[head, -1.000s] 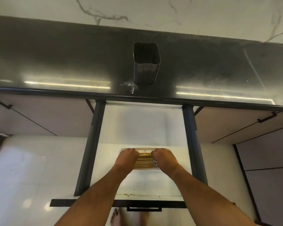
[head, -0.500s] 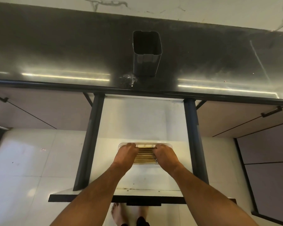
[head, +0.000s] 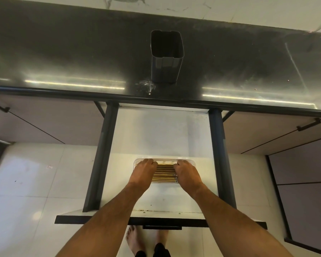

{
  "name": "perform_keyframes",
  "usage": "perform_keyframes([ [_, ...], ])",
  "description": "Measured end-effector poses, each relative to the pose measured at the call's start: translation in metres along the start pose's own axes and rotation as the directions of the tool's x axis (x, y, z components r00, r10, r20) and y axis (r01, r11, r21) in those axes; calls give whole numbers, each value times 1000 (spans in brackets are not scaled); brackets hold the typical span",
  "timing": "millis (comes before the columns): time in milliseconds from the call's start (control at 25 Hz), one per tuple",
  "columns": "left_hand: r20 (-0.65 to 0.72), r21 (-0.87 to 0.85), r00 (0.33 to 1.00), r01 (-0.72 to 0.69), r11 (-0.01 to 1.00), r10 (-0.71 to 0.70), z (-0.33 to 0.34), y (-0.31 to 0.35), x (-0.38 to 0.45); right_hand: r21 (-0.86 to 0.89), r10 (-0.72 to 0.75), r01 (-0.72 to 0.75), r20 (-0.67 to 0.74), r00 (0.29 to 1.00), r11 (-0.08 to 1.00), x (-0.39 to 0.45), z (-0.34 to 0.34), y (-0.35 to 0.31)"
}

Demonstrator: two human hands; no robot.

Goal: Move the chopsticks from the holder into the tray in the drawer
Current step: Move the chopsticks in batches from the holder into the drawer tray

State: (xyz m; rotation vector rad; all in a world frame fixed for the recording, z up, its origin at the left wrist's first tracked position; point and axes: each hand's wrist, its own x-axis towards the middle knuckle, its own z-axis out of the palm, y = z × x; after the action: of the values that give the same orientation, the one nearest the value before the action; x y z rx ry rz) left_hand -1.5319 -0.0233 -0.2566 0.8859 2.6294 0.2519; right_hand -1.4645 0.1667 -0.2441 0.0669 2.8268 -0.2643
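Note:
Several golden-brown chopsticks (head: 165, 172) lie side by side, running left to right, in a white tray (head: 165, 160) inside the open drawer (head: 161, 130). My left hand (head: 142, 172) rests on their left ends and my right hand (head: 188, 173) on their right ends, fingers curled down over the sticks. The ends of the chopsticks are hidden under both hands. The dark square holder (head: 166, 56) stands upright on the black countertop (head: 63, 58) above the drawer, and nothing shows in its mouth.
The drawer has dark side rails (head: 102, 156) and a black front panel (head: 161, 220) near my feet. Closed cabinet doors with bar handles (head: 308, 124) flank it. A wet smear (head: 145, 85) sits on the counter by the holder. White floor tiles lie below.
Both hands have stayed on the chopsticks in the tray, drawing very slightly together. The camera view has shifted a little; the holder and drawer have not moved.

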Motion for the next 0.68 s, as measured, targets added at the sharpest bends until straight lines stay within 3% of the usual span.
perform_keyframes([
  [240,-19,-59,999,30,998,-32,12,-2,-3,-67,-48,47,-8,999,997,2,6,-3],
  [400,-63,-86,998,-5,996,0,12,-2,-5,-18,-49,49,-49,998,999,-1,6,-2],
  [520,-230,-144,973,-49,988,14,2,0,-14,110,-58,90,-270,961,990,-8,1,1],
  [600,-418,-346,894,6,938,-160,-4,2,-20,270,92,49,-486,869,962,-11,-2,4],
  [680,-387,-630,780,165,759,-491,-10,2,-21,550,438,-127,-482,759,826,-10,-6,7],
])
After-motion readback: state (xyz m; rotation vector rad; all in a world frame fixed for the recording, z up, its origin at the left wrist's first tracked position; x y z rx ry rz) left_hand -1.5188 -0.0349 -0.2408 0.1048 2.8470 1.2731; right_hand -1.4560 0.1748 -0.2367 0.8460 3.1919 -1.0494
